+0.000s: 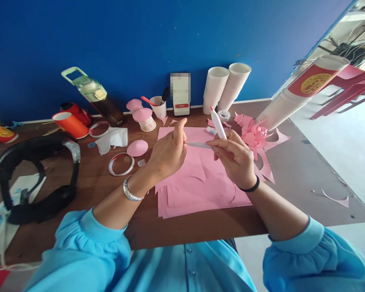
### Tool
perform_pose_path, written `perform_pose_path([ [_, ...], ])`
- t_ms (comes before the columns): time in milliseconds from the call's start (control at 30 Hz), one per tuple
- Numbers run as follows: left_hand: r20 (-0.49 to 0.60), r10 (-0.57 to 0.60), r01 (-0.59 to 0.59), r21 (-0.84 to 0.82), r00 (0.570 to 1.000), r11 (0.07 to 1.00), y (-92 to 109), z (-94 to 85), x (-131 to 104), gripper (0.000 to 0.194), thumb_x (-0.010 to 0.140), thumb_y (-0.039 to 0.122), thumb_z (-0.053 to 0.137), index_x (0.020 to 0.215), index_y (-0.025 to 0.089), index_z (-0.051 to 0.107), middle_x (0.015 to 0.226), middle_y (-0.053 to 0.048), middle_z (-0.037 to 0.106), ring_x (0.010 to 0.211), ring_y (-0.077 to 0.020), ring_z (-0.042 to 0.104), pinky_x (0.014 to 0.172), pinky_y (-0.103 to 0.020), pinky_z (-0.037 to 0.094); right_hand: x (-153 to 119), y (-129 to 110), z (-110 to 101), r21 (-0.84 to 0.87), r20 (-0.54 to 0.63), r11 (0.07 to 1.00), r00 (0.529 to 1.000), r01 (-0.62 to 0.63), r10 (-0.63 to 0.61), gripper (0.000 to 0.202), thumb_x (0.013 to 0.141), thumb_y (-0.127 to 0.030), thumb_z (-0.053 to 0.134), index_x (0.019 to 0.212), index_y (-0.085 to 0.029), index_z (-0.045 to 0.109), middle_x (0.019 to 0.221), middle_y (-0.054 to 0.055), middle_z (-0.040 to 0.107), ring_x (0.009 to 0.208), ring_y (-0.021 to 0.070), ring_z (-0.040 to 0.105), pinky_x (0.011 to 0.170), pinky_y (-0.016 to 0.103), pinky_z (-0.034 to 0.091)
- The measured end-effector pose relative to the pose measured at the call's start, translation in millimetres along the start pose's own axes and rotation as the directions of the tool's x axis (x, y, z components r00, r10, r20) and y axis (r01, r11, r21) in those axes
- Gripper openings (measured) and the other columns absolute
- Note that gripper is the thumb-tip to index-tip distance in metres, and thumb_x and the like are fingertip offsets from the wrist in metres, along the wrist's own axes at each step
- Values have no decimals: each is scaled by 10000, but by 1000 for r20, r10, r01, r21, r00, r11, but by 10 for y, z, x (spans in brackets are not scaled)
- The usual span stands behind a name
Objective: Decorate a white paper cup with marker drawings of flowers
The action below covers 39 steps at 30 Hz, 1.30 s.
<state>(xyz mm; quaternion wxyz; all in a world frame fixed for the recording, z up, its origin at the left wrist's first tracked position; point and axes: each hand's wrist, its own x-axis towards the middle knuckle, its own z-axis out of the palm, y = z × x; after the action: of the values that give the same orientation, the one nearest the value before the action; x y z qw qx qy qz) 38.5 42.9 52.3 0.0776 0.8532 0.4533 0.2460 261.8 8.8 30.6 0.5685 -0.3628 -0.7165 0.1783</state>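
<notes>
You're at a craft workspace, though whether it's in a home or a workshop you can't tell. The wood-look table (142, 227) backs onto a blue wall (134, 36) at 12 o'clock. Pink paper sheets (185, 194) lie right in front of you, with cut scraps (252, 132) at 1 o'clock and stacked paper cups (215, 89) just past 12. Between 1 and 2 o'clock, red plastic furniture (346, 91) stands on a pale floor (316, 154).
</notes>
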Motion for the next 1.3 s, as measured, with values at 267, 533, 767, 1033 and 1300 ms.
perform_pose_path([
  [267, -27, 33, -29, 120, 999, 992, -12, 67, 4, 614, 1008, 145, 339, 1616, 113, 265, 1097, -124, 727, 919, -252, 697, 729, -357, 552, 1, -16, -24, -55, -3, 997, 999, 50, -50, 268, 1029, -109, 627, 1132, -296, 789, 964, 26, 618, 825, 160, 655, 680, 334, 600],
  [533, 38, 99, -94, -130, 994, 987, 41, 20, -13, 733, 932, 112, 429, 1640, 142, 244, 1175, -133, 700, 1033, -257, 672, 842, -401, 579, 0, -43, -3, -61, 35, 997, 999, 38, -36, 220, 1051, -190, 605, 1102, -302, 788, 925, 34, 635, 878, 198, 658, 761, 394, 605],
  [767, 96, 82, 19, -753, 992, 658, -11, -106, 32, 506, 1027, 267, 591, 1514, 269, 452, 1461, -144, 625, 1226, -226, 673, 962, -386, 630, -25, 104, 18, 271, -25, 926, 960, -261, 278, 208, 1034, -453, 684, 1081, -279, 785, 942, 4, 597, 645, 102, 573, 574, 295, 535],
  [1033, 59, -104, 111, -782, 993, 614, 19, -81, 53, 332, 1015, 462, 683, 1180, 189, 773, 1185, -99, 808, 1029, -215, 779, 890, -373, 691, -35, 144, 63, 443, 13, 834, 932, -330, 363, 221, 986, -483, 754, 1076, -284, 787, 937, -6, 574, 689, 103, 566, 596, 278, 543],
  [1300, 9, -49, 43, -655, 999, 754, -92, -151, 139, 484, 1062, 546, 569, 1409, 217, 651, 1392, -122, 742, 1197, -242, 749, 1026, -403, 628, -113, 335, 164, 226, 8, 936, 961, -271, 277, 210, 1060, -370, 603, 1167, -282, 760, 954, -10, 539, 682, 100, 581, 674, 304, 582],
])
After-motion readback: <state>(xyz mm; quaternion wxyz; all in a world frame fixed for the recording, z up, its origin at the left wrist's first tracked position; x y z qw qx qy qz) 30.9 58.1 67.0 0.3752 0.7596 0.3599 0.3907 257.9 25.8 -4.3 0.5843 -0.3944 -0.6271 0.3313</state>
